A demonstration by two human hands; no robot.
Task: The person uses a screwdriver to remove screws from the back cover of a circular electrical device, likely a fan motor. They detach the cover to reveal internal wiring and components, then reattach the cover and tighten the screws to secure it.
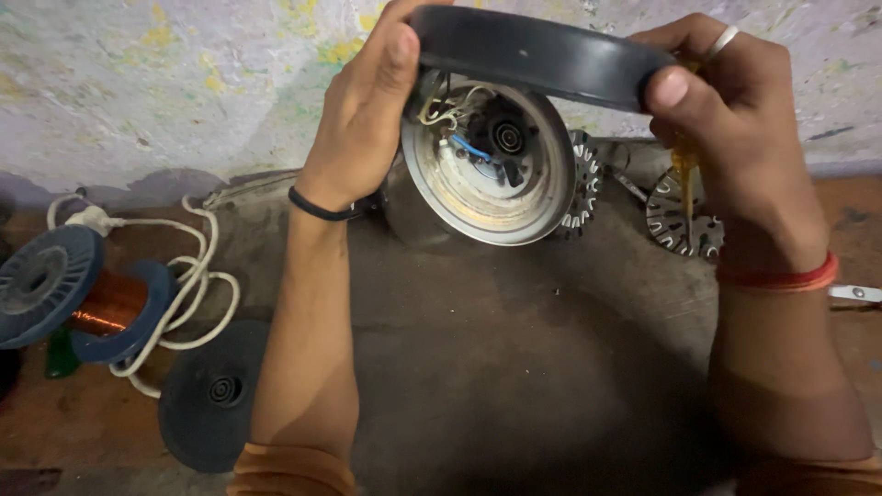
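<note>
Both my hands hold a round ceiling-fan motor body above the floor. Its dark outer cover (542, 55) is tilted toward me, and the shiny metal inner shell (478, 188) faces the camera with white and blue wires (457, 115) and a black hub at its middle. My left hand (363, 115) grips the left rim, thumb on the dark edge. My right hand (735, 129), with a ring and red wrist threads, grips the right rim and also holds an amber-handled tool (684, 174) pointing down.
A spool of copper wire (87, 298) with blue flanges lies at the left beside a coiled white cord (197, 276). A dark round cover (213, 395) lies near my left elbow. Toothed metal stator pieces (675, 220) rest behind the motor by the stained wall.
</note>
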